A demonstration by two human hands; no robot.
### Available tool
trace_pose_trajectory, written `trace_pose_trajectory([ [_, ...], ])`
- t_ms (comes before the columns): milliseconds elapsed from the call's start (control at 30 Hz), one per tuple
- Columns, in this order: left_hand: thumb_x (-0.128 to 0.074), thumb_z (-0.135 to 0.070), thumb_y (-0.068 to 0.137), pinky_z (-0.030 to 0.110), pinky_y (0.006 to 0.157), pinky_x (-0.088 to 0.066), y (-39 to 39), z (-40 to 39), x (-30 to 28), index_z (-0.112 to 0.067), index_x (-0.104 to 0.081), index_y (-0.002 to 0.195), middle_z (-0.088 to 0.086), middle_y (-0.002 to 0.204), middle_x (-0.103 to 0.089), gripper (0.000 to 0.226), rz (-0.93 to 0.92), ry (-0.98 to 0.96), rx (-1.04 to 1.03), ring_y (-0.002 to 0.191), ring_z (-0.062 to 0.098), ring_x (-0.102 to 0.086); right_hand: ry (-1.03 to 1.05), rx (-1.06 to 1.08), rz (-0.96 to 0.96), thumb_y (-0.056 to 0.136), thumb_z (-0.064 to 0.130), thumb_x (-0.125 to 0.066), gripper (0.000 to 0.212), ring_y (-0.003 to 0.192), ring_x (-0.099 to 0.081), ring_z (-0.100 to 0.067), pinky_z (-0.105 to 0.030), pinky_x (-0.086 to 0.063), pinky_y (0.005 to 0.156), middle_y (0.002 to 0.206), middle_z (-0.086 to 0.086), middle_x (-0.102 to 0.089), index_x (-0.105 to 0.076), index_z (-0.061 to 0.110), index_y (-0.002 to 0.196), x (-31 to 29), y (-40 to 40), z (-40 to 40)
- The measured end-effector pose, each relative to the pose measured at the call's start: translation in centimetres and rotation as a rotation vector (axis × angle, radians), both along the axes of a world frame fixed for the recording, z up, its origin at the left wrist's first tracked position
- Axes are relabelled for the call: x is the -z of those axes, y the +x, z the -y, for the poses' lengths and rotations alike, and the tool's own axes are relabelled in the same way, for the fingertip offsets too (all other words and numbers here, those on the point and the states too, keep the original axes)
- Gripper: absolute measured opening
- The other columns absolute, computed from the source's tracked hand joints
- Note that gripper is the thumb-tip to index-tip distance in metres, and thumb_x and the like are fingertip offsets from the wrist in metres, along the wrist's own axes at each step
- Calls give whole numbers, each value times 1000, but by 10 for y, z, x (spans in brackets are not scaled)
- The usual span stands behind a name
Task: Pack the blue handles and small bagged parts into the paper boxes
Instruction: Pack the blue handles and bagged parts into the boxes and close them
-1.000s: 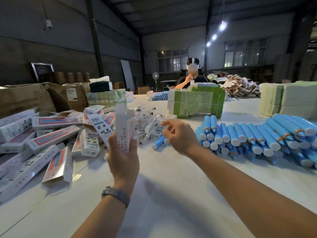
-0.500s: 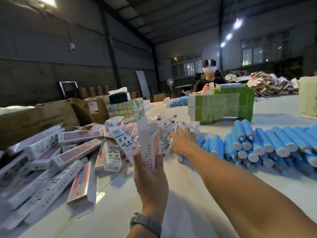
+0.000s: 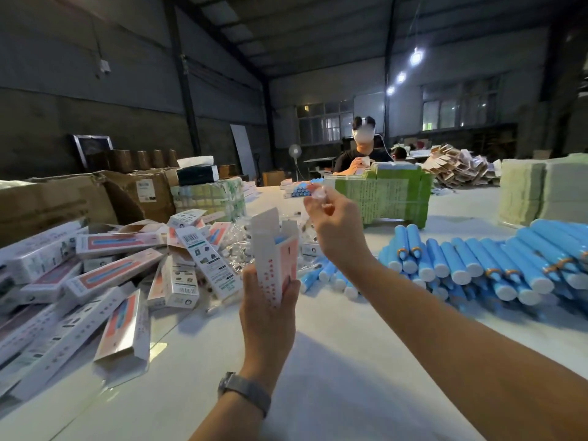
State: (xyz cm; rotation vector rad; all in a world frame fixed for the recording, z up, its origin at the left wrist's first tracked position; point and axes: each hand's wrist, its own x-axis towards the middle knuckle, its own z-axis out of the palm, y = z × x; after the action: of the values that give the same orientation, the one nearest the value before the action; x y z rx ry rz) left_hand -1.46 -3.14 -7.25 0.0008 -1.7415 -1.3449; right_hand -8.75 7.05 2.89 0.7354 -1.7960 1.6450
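In the middle of the long white table [image 3: 318,361], the left hand [image 3: 270,310] holds one paper box [image 3: 276,253] upright, its fingers and thumb curled around the lower part of the box. The top flap of this box stands open, and something blue shows inside the mouth, so I judge that a blue handle is already in it. The right hand [image 3: 337,227] is raised above and a little to the right of the open box, apart from it, and it pinches a small bagged part [image 3: 319,196] between the thumb and the fingertips; the bag is clear and blurred, so what it contains cannot be told. More bagged parts lie in a heap [image 3: 245,240] behind the box, and the loose blue handles [image 3: 477,265] lie in rows on the right side of the table. On the left there is a pile of packed boxes [image 3: 105,275]. The step in hand seems to be the second half of filling one box: the handle is in, and the bag is to follow. The next move calls for bringing the bag over the narrow opening and pushing it down beside the handle, while the left hand keeps the box steady and the flap stays out of the way. After that the flap must be tucked in.
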Motion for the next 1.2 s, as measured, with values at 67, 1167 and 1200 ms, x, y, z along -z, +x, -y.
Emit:
trace_pose_trajectory([
  [67,-73,-9,86,9,59,-50,4,-6,-5,-26,-44,102,-5,100,-59,37,-42,79,63,85,-4,-60,-119,-99,-59,94,17,-62,24,53,-49,-6,-21,-43,51,63,3,-56,-57,23,117,-15,25,-20],
  [1167,-78,-4,77,30,65,-56,3,-21,2,-53,-40,103,-20,92,-64,66,-39,-7,99,81,9,-64,611,318,-725,91,40,-62,33,100,-56,-27,-41,-51,70,104,-6,-64,-75,11,81,9,63,-48],
  [1200,-77,-3,77,26,64,-55,4,-20,1,-56,-39,101,-25,93,-62,69,-44,-21,96,81,7,-64,661,345,-721,93,41,-59,35,104,-54,-30,-43,-50,74,106,-7,-63,-76,12,85,12,62,-50],
])
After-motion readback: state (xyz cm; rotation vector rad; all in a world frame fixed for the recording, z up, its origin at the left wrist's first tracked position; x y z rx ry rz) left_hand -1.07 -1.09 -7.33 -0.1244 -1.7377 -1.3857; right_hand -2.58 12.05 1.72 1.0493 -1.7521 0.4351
